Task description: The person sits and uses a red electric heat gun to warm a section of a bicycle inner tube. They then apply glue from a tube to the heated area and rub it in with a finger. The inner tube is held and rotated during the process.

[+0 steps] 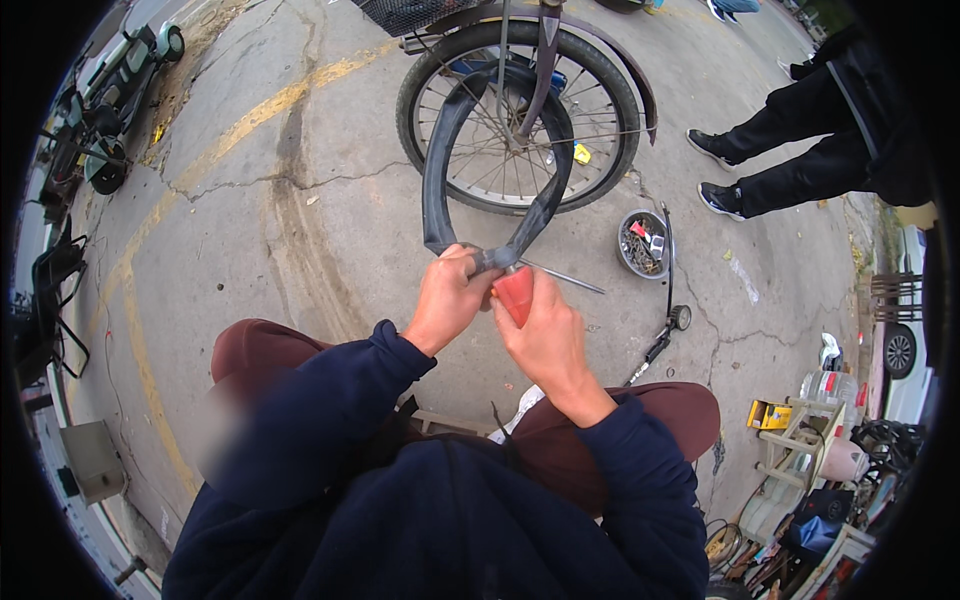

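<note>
A dark rubber inner tube hangs in a loop in front of a bicycle's spoked wheel. My left hand pinches the near end of the loop, where the rubber is bunched and greyish. My right hand is closed around a red squeeze tube, which looks like glue. Its narrow tip is at the rubber, close to my left fingers; whether it touches I cannot tell. Just beyond my right hand a thin metal rod slants over the ground.
On the right stand a metal bowl of small parts and a long black tool with a round wheel or gauge. A person in dark trousers stands beyond. Wooden stools and clutter lie lower right. Parked scooters line the left.
</note>
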Action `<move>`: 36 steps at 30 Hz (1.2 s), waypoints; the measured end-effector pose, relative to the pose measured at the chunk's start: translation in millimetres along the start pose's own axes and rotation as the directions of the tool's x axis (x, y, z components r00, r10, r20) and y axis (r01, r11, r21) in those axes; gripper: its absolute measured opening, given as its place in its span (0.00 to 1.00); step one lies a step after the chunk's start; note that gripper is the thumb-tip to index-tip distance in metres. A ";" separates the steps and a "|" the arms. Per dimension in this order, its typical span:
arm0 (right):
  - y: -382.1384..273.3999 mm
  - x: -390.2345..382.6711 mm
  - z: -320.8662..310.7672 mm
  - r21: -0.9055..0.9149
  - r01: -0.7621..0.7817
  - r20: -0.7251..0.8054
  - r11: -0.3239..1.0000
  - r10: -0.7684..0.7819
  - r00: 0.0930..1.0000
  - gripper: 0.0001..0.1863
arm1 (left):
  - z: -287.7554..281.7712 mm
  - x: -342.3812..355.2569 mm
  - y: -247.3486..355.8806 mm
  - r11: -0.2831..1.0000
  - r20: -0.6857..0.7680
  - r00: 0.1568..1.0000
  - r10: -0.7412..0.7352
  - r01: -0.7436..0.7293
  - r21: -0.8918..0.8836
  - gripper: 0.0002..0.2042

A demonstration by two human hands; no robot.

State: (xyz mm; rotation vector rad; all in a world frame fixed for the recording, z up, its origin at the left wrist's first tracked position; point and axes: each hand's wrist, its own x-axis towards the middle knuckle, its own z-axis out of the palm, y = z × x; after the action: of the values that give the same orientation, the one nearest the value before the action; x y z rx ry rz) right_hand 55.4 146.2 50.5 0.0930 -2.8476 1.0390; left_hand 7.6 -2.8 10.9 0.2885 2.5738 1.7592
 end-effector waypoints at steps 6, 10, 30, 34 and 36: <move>-0.8 0.3 1.2 0.007 0.004 0.013 1.000 -0.004 1.000 0.26 | -1.0 -1.0 0.1 0.998 0.015 0.999 -0.039 0.038 0.044 0.05; -1.1 0.9 1.5 -0.011 -0.015 -0.016 1.000 0.015 1.000 0.26 | 0.0 -0.8 -1.9 0.995 0.012 1.000 -0.004 0.003 0.098 0.05; -1.7 -1.9 2.0 -0.051 0.001 0.009 0.999 0.000 1.000 0.25 | 0.6 -1.7 -3.6 0.981 0.014 1.000 0.014 -0.017 0.194 0.06; -3.0 -2.0 1.7 -0.027 0.053 0.017 0.998 -0.052 0.998 0.25 | 2.6 -1.6 -1.7 0.984 -0.041 0.997 0.073 -0.065 0.164 0.09; -2.9 -0.6 1.0 -0.055 0.007 0.004 0.998 -0.006 1.000 0.25 | 2.9 -2.1 -1.2 0.988 -0.029 0.998 0.055 -0.050 0.145 0.09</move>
State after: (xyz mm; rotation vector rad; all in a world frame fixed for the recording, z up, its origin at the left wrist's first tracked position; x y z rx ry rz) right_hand 56.3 143.3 51.5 0.0998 -2.8751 0.9595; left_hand 9.8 -1.0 8.5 0.3354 2.7471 1.6079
